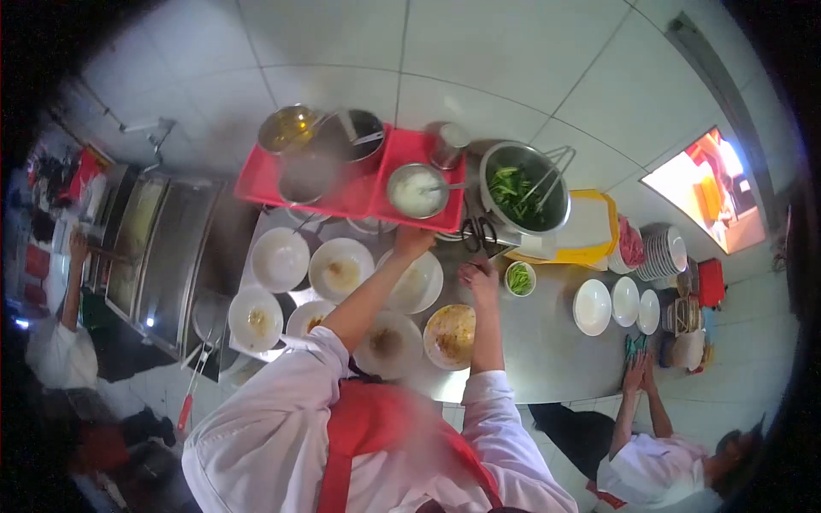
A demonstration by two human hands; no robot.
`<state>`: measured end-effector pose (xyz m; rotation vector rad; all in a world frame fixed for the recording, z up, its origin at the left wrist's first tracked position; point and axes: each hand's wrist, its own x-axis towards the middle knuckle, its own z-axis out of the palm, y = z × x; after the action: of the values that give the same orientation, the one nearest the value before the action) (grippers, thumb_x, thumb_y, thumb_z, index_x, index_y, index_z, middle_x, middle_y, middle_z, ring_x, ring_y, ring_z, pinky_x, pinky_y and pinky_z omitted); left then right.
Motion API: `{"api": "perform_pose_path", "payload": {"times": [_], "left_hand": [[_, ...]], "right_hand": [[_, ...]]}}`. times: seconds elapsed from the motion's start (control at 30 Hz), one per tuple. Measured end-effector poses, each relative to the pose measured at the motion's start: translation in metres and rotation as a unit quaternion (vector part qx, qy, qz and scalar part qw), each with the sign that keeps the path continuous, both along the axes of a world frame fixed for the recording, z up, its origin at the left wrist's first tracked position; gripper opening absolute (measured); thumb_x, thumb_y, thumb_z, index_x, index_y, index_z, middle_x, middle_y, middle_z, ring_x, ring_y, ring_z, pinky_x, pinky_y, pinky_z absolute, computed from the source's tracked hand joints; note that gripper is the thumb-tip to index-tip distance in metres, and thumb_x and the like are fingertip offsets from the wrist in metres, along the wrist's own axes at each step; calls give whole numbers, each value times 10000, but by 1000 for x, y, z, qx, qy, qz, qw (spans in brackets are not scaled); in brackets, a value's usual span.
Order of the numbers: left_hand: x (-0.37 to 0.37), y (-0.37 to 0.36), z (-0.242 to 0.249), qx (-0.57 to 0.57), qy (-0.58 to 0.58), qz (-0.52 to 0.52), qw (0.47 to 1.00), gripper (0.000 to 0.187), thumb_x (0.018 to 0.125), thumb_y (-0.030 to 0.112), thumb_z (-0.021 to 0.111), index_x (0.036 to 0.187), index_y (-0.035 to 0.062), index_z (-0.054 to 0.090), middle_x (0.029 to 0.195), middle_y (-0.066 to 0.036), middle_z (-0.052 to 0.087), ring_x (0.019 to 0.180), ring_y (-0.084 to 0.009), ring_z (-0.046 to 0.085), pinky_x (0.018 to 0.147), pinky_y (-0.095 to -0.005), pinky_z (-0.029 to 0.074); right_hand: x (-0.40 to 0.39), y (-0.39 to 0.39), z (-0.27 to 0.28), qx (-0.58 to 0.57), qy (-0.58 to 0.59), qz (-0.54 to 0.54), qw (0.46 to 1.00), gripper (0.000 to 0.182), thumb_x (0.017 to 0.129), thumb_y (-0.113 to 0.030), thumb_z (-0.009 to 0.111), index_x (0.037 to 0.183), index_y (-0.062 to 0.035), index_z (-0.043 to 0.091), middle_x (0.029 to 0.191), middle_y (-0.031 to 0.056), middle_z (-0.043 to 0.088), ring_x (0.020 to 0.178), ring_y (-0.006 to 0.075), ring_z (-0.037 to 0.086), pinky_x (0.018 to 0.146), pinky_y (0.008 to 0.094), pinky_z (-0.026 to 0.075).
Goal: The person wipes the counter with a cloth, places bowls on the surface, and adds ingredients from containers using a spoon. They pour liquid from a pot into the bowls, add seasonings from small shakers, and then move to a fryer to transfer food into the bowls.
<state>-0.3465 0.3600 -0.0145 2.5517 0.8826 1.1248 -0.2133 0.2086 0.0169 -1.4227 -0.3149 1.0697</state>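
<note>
My left hand (414,242) reaches up to the front edge of the red tray (329,203), just below a metal bowl of white paste (418,190); its fingertips are hard to make out. A pair of black-handled scissors (480,234) has its loops pointing away from me, and my right hand (479,274) is closed at its blade end. Right of that hand stands a small bowl of chopped greens (519,279). Below my arms are white bowls with brown seasoning, among them an orange-stained bowl (450,337) and a wider bowl (413,282).
Behind, a large steel bowl (553,221) holds leafy greens and tongs. A yellow-edged tray (605,224), stacked plates (663,255) and white bowls (592,308) stand to the right. A co-worker (654,466) has both hands at the counter's right end. Steel cooking equipment (171,256) is left.
</note>
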Motion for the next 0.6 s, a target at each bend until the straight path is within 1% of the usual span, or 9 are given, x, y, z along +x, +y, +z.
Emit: {"api": "perform_pose_path", "payload": {"times": [0.03,0.07,0.1,0.2,0.23,0.3,0.37,0.47,0.6], "left_hand": [[-1,-6,15,-263,-72,-15,962,326,764,133,673,1063,34,588,928,-110,656,556,-174,643,513,-314,513],[-6,-9,30,-502,-143,-31,852,369,754,122,678,1099,33,580,932,-112,659,577,-171,650,515,-311,511],[-20,-18,62,-545,-137,-70,824,433,771,184,665,1159,23,556,900,-114,667,622,-167,662,511,-289,491],[-37,-19,53,-605,-121,-102,780,433,817,242,621,1172,8,542,819,-94,672,602,-146,641,489,-275,461],[-44,-23,53,-591,-155,-94,786,313,847,258,589,1021,-2,608,692,-63,646,528,-115,579,452,-267,416],[-70,-17,56,-561,-157,-105,806,264,848,260,592,913,6,617,656,-52,626,506,-106,545,446,-267,401],[-108,-18,85,-510,-136,-91,845,324,859,284,599,666,24,587,570,-16,561,483,-87,494,437,-273,369],[-175,-17,114,-508,-161,-35,846,345,889,306,576,681,31,581,563,29,489,502,-62,444,447,-264,351],[-258,-17,101,-479,-200,33,854,352,909,308,549,669,51,560,572,50,429,538,-53,391,477,-248,320]], "right_hand": [[-4,-9,-1,-7,-61,-15,998,343,775,-48,589,1078,98,527,792,118,625,611,152,578,521,255,465],[-7,-13,-3,-10,-124,-31,992,355,771,-53,601,1086,94,528,780,108,619,599,136,560,515,241,444],[-12,-16,2,-11,-125,-24,992,355,771,-53,601,1086,94,528,780,108,619,599,136,560,515,241,444],[-40,-25,24,-29,-148,-12,989,377,766,-57,614,1106,82,528,764,100,615,604,124,560,529,240,447],[-47,-26,30,-26,-164,4,986,347,767,-63,619,1077,74,544,764,95,615,607,117,560,536,235,445],[-62,-24,40,-26,-180,26,983,317,768,-69,624,1048,66,560,763,91,615,611,109,559,543,230,443],[-77,-14,50,44,-220,69,972,208,791,-119,631,927,37,606,716,71,618,604,105,567,550,226,442],[-101,16,81,23,-250,90,964,206,816,-192,634,822,14,621,660,67,624,587,108,578,565,240,452],[-130,94,143,17,-437,151,887,310,822,-290,633,798,19,639,635,94,635,594,140,621,590,289,471]]}}
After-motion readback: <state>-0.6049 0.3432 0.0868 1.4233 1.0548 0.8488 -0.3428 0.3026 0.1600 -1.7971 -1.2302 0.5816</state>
